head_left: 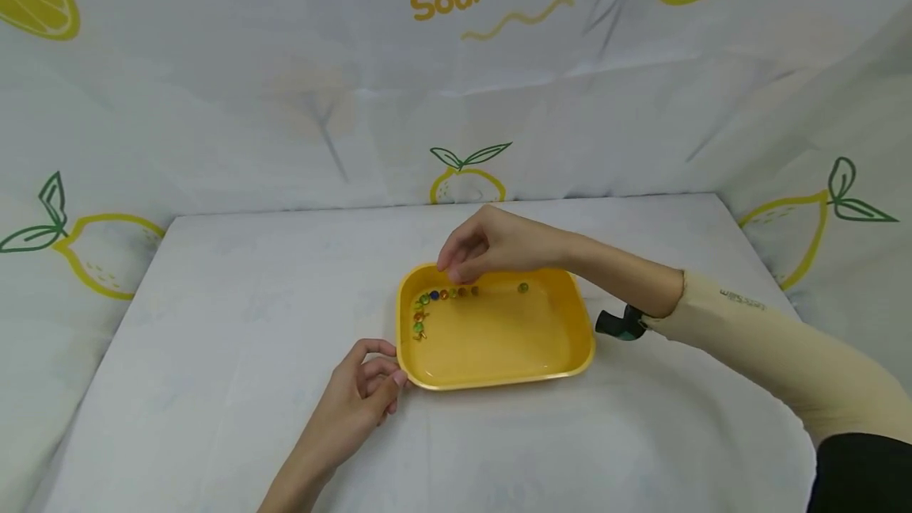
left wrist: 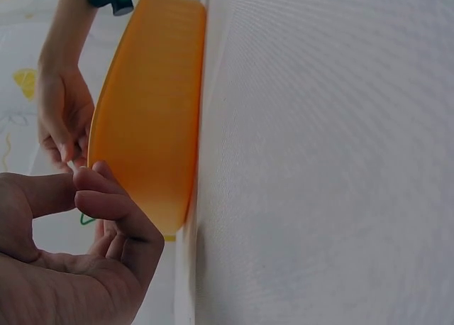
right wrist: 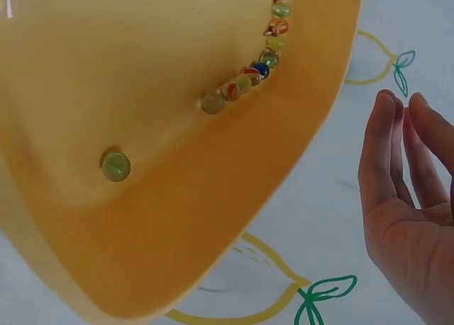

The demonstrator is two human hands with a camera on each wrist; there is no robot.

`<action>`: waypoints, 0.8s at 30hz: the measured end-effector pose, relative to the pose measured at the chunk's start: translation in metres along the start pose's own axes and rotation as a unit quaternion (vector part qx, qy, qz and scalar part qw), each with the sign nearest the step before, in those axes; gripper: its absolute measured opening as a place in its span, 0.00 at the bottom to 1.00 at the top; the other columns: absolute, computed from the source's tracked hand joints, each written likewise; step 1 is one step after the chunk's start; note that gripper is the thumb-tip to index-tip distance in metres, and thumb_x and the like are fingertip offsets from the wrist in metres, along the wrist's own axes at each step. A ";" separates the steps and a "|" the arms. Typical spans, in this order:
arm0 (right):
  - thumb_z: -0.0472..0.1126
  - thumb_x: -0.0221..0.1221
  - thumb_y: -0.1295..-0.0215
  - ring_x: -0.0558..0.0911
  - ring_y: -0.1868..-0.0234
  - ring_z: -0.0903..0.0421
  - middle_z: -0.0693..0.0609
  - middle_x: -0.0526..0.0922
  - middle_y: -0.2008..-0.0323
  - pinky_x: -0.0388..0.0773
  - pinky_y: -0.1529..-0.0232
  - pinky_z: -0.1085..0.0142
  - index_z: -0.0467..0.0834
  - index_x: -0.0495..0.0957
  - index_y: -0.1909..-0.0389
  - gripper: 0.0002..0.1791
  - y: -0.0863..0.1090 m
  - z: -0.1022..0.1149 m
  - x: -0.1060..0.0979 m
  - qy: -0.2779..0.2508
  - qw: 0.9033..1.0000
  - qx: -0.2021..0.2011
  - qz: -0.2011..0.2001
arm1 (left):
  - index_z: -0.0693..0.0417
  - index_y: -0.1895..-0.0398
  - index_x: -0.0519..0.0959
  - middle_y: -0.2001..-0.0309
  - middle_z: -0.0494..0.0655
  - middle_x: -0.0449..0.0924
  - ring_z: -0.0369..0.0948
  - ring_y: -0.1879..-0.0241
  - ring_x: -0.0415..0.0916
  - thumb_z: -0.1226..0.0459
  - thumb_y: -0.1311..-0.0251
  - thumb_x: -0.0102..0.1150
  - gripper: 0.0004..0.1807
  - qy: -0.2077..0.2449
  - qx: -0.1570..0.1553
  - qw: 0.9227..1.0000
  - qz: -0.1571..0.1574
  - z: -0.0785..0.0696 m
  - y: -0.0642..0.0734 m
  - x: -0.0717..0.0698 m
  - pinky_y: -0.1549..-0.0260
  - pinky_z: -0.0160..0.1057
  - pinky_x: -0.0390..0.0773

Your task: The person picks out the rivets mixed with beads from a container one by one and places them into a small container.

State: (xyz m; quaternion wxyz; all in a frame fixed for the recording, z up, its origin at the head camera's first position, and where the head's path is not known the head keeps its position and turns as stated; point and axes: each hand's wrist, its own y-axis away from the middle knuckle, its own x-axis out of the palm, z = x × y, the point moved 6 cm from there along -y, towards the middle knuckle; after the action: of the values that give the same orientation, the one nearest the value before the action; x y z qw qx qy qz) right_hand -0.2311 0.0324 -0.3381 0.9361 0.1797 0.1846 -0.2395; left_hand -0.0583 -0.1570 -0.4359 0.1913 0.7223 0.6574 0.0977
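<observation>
A yellow tray [head_left: 492,374] sits on the white tabletop. Several glass marbles [head_left: 444,294] form a curved row along its far wall and left end, and a lone green marble [right wrist: 115,166] lies apart towards the right end. My left hand [head_left: 359,398] grips the tray's near left corner, thumb at the rim and fingers bent against the outer side. Over the far rim hovers my right hand [head_left: 492,244], its fingers loosely curved and the thumb close to the index fingertip. In the right wrist view nothing shows between those fingertips.
The white tabletop [head_left: 249,299] extends around the tray. Behind it hangs a white cloth [head_left: 271,125] printed with lemons and lettering. A dark wrist camera [head_left: 621,324] on the right forearm hangs beside the tray's right end.
</observation>
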 end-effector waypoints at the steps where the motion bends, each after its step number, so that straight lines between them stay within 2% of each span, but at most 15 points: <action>1: 0.35 0.70 0.28 0.91 0.53 0.38 0.38 0.92 0.55 0.90 0.46 0.49 0.36 0.88 0.46 0.13 -0.002 0.001 0.002 -0.001 1.000 -0.004 0.006 | 0.55 0.36 0.70 0.59 0.52 0.85 0.37 0.73 0.73 0.66 0.26 0.64 0.20 0.000 0.000 1.000 0.000 0.000 0.000 0.000 0.77 0.30 0.71; 4: 0.35 0.70 0.28 0.91 0.54 0.38 0.37 0.92 0.55 0.90 0.47 0.47 0.36 0.88 0.46 0.13 -0.007 0.004 0.008 0.000 1.000 -0.007 0.020 | 0.54 0.36 0.70 0.60 0.53 0.84 0.37 0.74 0.73 0.66 0.26 0.64 0.20 0.001 -0.002 1.000 0.001 -0.001 0.000 0.001 0.77 0.30 0.70; 11: 0.37 0.71 0.28 0.89 0.59 0.46 0.44 0.93 0.58 0.89 0.49 0.46 0.40 0.90 0.49 0.11 -0.019 0.003 0.021 0.025 0.999 0.005 0.045 | 0.53 0.36 0.70 0.61 0.51 0.84 0.37 0.74 0.72 0.65 0.26 0.65 0.20 0.001 -0.003 1.000 -0.001 0.000 0.000 0.000 0.77 0.31 0.70; 16: 0.35 0.70 0.29 0.87 0.65 0.60 0.40 0.93 0.59 0.89 0.56 0.59 0.37 0.89 0.49 0.10 -0.027 0.004 0.031 0.039 0.997 0.002 0.064 | 0.53 0.36 0.70 0.61 0.51 0.84 0.37 0.74 0.72 0.66 0.26 0.65 0.20 0.002 0.000 1.000 -0.003 0.001 0.000 0.000 0.78 0.31 0.69; 20: 0.33 0.70 0.29 0.86 0.65 0.63 0.41 0.93 0.59 0.89 0.55 0.66 0.34 0.89 0.49 0.11 -0.033 0.003 0.041 0.033 0.996 0.010 0.082 | 0.54 0.36 0.70 0.60 0.51 0.84 0.37 0.74 0.72 0.66 0.26 0.65 0.21 0.004 0.000 1.000 0.000 0.002 0.001 0.001 0.78 0.31 0.69; 22: 0.32 0.70 0.29 0.86 0.65 0.63 0.41 0.93 0.59 0.90 0.52 0.64 0.33 0.88 0.50 0.10 -0.035 0.002 0.045 0.029 0.996 0.008 0.089 | 0.54 0.36 0.70 0.60 0.52 0.84 0.37 0.74 0.73 0.66 0.26 0.65 0.21 0.005 0.000 1.000 0.000 0.002 0.001 0.001 0.77 0.30 0.69; 24: 0.32 0.70 0.29 0.86 0.65 0.64 0.40 0.93 0.59 0.90 0.53 0.67 0.33 0.88 0.50 0.10 -0.037 0.001 0.047 0.031 0.995 0.003 0.094 | 0.54 0.36 0.70 0.60 0.52 0.84 0.37 0.74 0.73 0.66 0.26 0.65 0.21 0.004 0.002 1.000 0.001 0.002 0.001 0.001 0.78 0.31 0.69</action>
State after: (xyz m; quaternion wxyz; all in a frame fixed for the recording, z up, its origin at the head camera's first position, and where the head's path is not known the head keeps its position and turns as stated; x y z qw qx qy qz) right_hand -0.2112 -0.0165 -0.3672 0.9477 0.2066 0.1950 -0.1456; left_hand -0.0565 -0.1559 -0.4371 0.1869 0.7227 0.6579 0.0997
